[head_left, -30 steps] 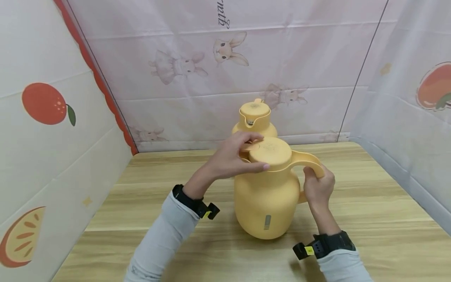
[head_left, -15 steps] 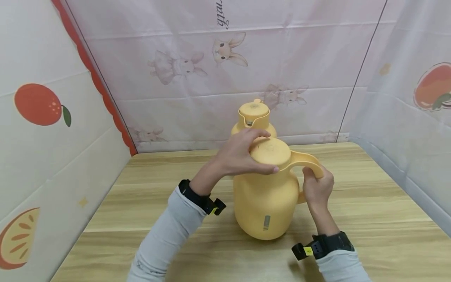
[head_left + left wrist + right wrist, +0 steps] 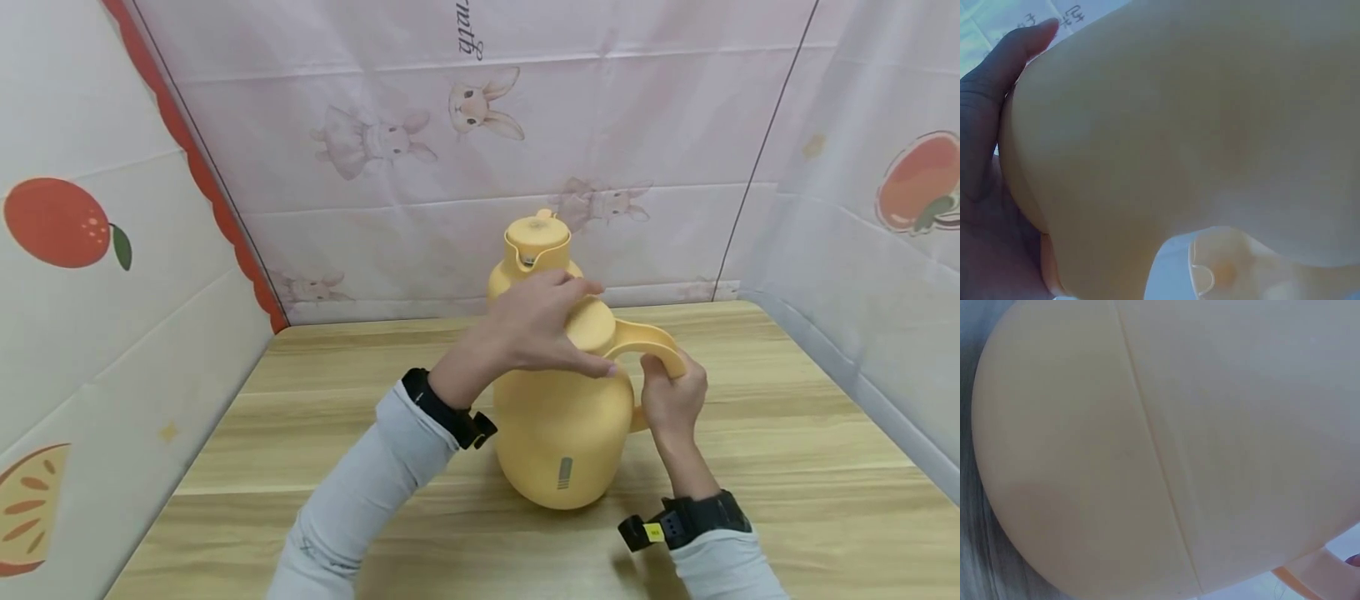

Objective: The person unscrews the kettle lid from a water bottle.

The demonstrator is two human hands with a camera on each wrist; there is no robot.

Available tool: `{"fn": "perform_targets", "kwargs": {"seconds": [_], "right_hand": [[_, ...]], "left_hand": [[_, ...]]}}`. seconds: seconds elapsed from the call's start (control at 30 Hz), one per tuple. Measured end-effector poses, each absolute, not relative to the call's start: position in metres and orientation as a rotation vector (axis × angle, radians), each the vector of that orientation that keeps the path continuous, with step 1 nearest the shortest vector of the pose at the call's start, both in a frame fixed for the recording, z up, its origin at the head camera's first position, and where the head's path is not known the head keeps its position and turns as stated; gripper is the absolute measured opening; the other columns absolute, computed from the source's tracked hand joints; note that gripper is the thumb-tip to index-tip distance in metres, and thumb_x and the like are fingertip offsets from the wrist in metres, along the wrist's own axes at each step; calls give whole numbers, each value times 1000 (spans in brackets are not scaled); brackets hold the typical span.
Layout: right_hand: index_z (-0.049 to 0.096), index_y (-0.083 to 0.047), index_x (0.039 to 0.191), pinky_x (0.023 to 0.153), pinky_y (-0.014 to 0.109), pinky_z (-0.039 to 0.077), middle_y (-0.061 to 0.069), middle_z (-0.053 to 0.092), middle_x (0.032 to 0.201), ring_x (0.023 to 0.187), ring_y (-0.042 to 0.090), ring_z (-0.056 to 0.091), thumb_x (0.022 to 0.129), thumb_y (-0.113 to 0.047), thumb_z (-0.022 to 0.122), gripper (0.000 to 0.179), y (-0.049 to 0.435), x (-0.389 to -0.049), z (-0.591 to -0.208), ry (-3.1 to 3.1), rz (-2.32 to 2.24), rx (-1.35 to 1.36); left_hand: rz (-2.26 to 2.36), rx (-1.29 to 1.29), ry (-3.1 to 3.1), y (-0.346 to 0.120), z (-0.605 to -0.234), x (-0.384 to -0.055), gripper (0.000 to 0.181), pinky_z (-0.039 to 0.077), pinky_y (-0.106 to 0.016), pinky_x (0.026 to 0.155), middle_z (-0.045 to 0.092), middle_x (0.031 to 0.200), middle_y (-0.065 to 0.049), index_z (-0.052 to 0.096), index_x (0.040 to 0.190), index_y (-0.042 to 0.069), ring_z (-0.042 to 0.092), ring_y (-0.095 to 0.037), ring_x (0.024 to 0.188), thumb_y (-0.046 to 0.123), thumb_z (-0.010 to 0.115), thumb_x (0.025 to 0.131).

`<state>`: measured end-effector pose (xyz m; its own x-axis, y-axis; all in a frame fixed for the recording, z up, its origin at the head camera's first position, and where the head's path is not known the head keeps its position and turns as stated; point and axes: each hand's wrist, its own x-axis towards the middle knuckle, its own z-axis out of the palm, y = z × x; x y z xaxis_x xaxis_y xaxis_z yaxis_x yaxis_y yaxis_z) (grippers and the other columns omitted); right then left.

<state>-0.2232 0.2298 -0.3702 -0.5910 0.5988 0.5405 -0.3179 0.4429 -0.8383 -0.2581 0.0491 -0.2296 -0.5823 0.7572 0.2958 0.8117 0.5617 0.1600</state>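
Observation:
A yellow thermos jug [image 3: 562, 433] stands upright on the table, a small grey mark low on its front. My left hand [image 3: 528, 325] reaches across its top and grips the round lid [image 3: 592, 327] and collar, thumb along the near side and fingers over the far side. That hand hides the spout side. On the right, my right hand [image 3: 677, 396] holds the jug's handle [image 3: 648, 335] with curled fingers. In the left wrist view the thumb [image 3: 1007, 59] curves along the jug's top part. The jug's body fills most of the right wrist view.
A second yellow thermos jug [image 3: 537, 237] stands close behind the first, its lower part hidden. The wood-grain table [image 3: 300, 467] ends at a rabbit-print backdrop [image 3: 420, 242]. Fruit-print sheets rise on the left [image 3: 67, 358] and right [image 3: 885, 275].
My left hand has shifted right across the lid, its thumb moving farther along the near side and covering more of the top. My right hand stays on the handle; the jug stands in place.

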Motion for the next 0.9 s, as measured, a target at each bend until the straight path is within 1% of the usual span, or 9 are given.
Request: {"fn": "perform_targets", "kwargs": {"seconds": [0.17,0.27,0.4,0.67,0.9], "right_hand": [[37,-9,50,34,19,18,-6,32,43,36,5,23,69,3,50,26,231,-224,-370,-1807,1288,-261],[37,-9,50,34,19,18,-5,32,43,36,5,23,70,3,50,26,232,-224,-370,-1810,1292,-267],[38,-9,51,35,19,19,-5,34,44,37,5,24,70,2,51,25,232,-224,-370,-1809,1289,-278],[37,-9,50,35,20,18,-4,33,43,36,4,23,69,1,50,25,232,-224,-371,-1809,1288,-262],[37,-10,51,34,19,18,-4,33,43,35,2,23,70,3,50,26,231,-223,-370,-1815,1310,-256]], "left_hand": [[-354,-1327,-2593,52,-230,-258,71,37,-26,77,52,109,1,57,120,22,47,-12,95,66,68,65],[-354,-1335,-2587,53,-230,-259,71,37,-26,78,53,110,2,57,119,23,47,-11,96,68,67,65],[-367,-1352,-2580,53,-230,-261,69,38,-25,75,54,112,2,57,119,24,48,-10,96,68,65,67],[-375,-1368,-2559,53,-231,-262,54,38,-25,69,55,105,2,59,115,23,48,-11,88,58,63,74],[-373,-1344,-2564,56,-230,-262,52,39,-24,65,55,100,2,60,112,22,48,-10,83,55,63,73]]}}
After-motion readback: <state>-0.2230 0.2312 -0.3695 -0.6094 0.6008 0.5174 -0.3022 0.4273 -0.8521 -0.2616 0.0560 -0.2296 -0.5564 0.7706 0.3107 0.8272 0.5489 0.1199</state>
